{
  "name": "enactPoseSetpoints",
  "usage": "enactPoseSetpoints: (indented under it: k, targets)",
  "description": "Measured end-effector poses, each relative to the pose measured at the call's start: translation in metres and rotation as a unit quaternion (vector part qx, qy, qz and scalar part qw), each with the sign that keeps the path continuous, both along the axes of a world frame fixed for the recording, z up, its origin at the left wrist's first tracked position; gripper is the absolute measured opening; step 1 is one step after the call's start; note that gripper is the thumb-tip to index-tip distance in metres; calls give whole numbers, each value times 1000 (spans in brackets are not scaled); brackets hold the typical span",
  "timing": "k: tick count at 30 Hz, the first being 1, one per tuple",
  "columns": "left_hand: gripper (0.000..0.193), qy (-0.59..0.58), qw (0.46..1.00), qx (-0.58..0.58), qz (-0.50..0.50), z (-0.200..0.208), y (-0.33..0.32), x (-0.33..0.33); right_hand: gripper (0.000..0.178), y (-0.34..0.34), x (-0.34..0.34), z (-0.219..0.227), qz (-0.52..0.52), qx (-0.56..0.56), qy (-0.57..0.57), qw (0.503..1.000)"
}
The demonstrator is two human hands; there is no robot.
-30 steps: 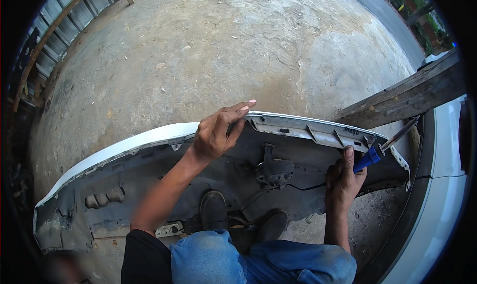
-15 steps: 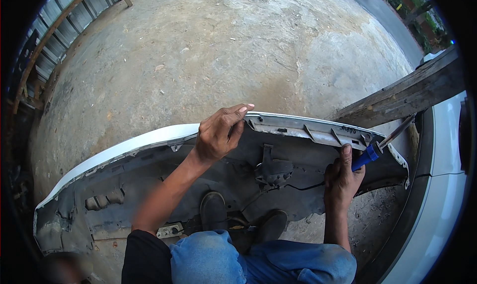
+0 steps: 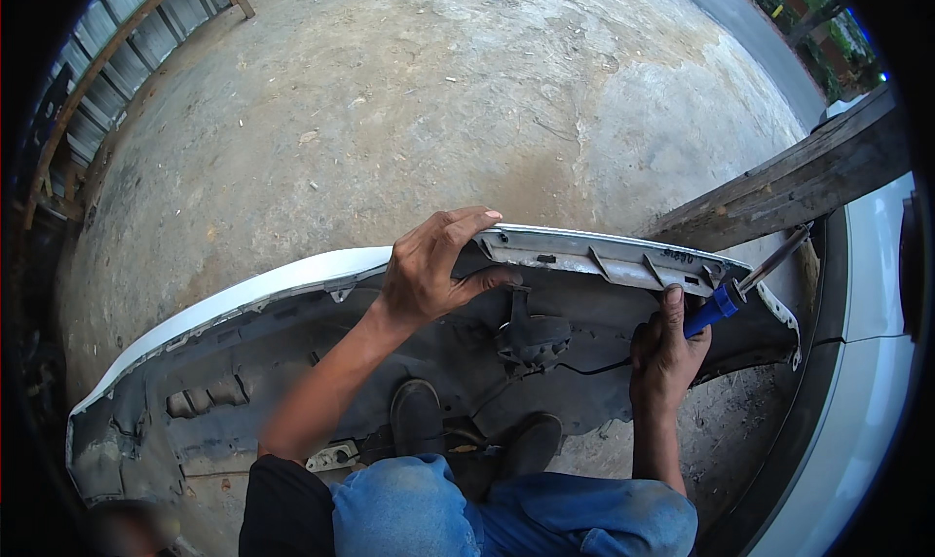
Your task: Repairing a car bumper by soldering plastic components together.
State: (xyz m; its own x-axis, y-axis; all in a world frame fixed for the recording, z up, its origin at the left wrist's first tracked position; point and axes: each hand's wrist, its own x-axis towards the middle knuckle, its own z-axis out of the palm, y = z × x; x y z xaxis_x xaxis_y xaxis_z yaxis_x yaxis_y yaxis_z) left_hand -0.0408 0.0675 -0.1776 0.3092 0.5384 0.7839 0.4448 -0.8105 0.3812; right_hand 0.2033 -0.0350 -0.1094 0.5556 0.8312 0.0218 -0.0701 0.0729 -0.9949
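Observation:
A white car bumper (image 3: 243,294) lies on edge across the concrete ground, its dark inner side facing me. My left hand (image 3: 429,270) grips the bumper's top rim near the middle, fingers curled over the edge. My right hand (image 3: 667,348) is shut on a blue-handled screwdriver (image 3: 716,306), whose metal shaft (image 3: 774,262) points up and right past the bumper's right end. A grey metal bracket (image 3: 604,260) runs along the rim between the two hands. A black fitting with a wire (image 3: 531,338) hangs on the inner side.
A weathered wooden beam (image 3: 799,182) slants at the right. A white car body panel (image 3: 877,362) curves along the right edge. My shoes (image 3: 419,416) and blue-jeaned knees (image 3: 506,513) sit below the bumper. A corrugated fence (image 3: 117,51) stands far left.
My left hand has closed more firmly over the rim. The screwdriver has shifted slightly, its shaft still pointing up and right. The bumper stays put.

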Motion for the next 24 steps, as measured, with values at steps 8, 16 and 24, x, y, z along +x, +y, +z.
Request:
enactPoseSetpoints:
  k: [8,16,24]
  targets:
    - [42,-22,999,17,34,5,0,3,33,-1,0,2,-3,-14,4,1000]
    - [36,-18,999,22,43,1,2,0,36,1,-1,-4,-1,-17,-13,1000]
    - [42,26,998,-44,24,12,-3,-4,30,4,-5,-2,13,-43,25,999]
